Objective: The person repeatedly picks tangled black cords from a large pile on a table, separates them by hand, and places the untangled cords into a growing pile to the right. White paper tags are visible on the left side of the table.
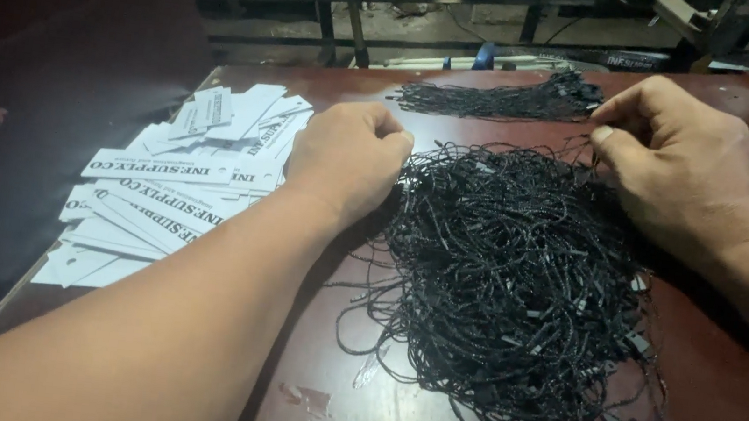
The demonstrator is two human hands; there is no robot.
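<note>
A big tangled heap of thin black cords point(517, 283) lies in the middle of a dark red-brown table point(728, 411). My left hand point(350, 156) rests curled at the heap's left edge, its fingertips pinching cords there. My right hand point(671, 164) sits at the heap's upper right, thumb and forefinger pinched on a cord end. Behind both hands, a straightened bundle of the same black cords point(500, 103) lies across the table's far side.
A loose pile of white rectangular paper tags point(180, 188) with black print spreads over the table's left part, reaching its left edge. Beyond the far edge stand dark metal frames point(342, 0) and clutter. Scuffed patches mark the tabletop near me.
</note>
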